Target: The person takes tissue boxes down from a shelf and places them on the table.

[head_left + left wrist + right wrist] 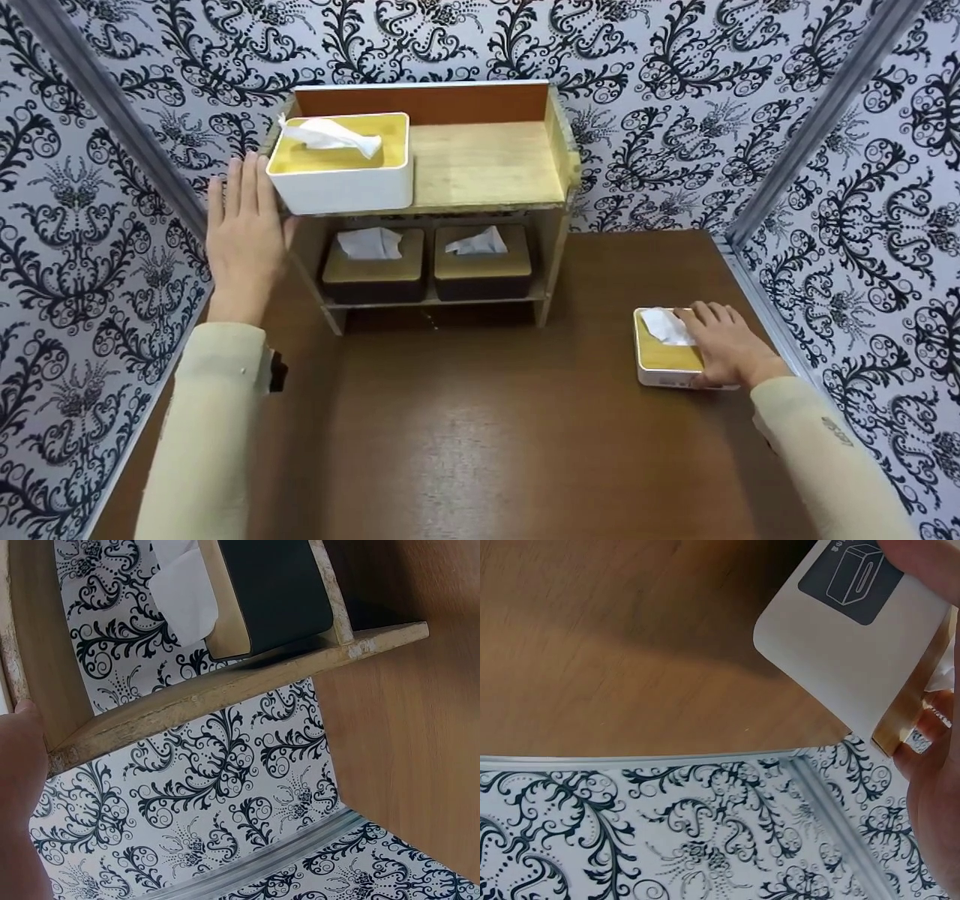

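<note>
My left hand (244, 232) lies with straight fingers along the left side of a small wooden shelf (487, 165), beside a white tissue box (349, 191) with a yellow wooden lid. In the left wrist view, the thumb of that hand (19, 787) meets the shelf's front edge (11, 652). That box stands on the upper left of the shelf, a tissue sticking out. On the table at the right, my right hand (724, 345) grips a second white tissue box (667, 356). Its thumb presses a printed side of this box (832, 645), while the fingers reach over the lid.
Two dark tissue boxes with wooden lids, a left one (375, 277) and a right one (482, 274), sit on the lower shelf. Patterned walls (645, 112) with metal corner strips (825, 127) enclose the brown table (465, 420).
</note>
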Demonstrator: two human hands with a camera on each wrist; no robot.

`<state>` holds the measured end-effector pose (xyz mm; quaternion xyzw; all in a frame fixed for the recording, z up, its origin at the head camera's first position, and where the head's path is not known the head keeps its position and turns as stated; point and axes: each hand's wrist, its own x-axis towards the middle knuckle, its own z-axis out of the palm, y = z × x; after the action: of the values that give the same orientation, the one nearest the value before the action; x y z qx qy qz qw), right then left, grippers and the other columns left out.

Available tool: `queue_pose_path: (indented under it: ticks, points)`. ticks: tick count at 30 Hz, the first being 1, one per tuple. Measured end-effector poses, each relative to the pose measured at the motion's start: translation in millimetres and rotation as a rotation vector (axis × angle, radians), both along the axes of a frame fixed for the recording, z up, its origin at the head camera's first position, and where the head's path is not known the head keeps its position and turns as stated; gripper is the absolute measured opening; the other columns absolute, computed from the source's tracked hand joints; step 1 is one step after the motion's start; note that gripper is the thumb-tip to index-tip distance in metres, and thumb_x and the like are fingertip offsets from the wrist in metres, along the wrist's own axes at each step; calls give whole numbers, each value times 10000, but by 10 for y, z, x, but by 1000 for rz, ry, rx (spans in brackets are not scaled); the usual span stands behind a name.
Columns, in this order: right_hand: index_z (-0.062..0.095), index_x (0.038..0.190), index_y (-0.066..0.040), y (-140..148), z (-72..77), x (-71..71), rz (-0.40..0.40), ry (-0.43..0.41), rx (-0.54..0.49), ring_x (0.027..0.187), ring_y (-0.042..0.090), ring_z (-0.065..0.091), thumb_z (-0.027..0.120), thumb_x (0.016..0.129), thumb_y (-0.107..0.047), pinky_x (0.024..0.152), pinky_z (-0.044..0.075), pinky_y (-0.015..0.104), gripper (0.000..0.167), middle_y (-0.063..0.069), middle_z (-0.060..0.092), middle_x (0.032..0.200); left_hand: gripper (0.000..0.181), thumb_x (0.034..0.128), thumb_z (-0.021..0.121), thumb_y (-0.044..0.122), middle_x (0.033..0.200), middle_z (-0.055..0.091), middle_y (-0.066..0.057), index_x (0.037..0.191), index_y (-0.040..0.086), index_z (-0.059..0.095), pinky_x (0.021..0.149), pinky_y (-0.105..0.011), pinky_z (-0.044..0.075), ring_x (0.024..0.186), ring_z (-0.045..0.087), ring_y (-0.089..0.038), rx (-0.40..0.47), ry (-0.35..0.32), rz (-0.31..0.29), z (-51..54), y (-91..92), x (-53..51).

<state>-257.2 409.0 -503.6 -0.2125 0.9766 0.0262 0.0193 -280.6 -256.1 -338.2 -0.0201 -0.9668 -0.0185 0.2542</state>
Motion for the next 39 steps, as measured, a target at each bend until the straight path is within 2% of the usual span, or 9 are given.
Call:
queue_pose_path:
  ticks: [9,15,25,33,39]
  points:
    - [309,1432,22,202,-105,15,63,19,-13,1255,582,391,886,496,-384,1059,325,708,1172,393,415,1359,833,991,502,392,1657,32,-100,1571,74,-4,1267,-453,8,1535,62,-306,-18,-6,21,-5,4,10]
    - [259,1467,13,300,-141,41,40,-70,-56,1294,589,336,901,465,-236,1093,281,709,1216,390,368,1409,835,993,499,394,1656,20,-100,1571,83,-16,1266,-457,2,1535,55,-309,-30,-20,22,12,-3,6]
    - [293,1475,-9,398,-148,-5,48,-54,-87,1296,515,365,893,425,-136,1104,313,666,1216,310,385,1420,820,999,481,400,1658,18,-100,1571,83,-14,1266,-434,-28,1537,40,-298,-27,-22,24,16,-9,8]
    - [253,1492,-31,329,-80,46,-19,-118,-55,1337,560,305,911,386,-77,1071,301,719,1288,319,302,1496,830,993,503,378,1658,15,-95,1572,86,-16,1267,-442,-16,1537,50,-301,-15,-20,22,17,1,24]
    - [200,1524,-72,239,-4,73,-112,-213,-46,1374,576,233,910,441,-74,1056,246,768,1296,318,202,1553,848,981,531,354,1658,24,-109,1571,76,-10,1268,-438,-16,1536,51,-307,-15,-18,16,12,8,24]
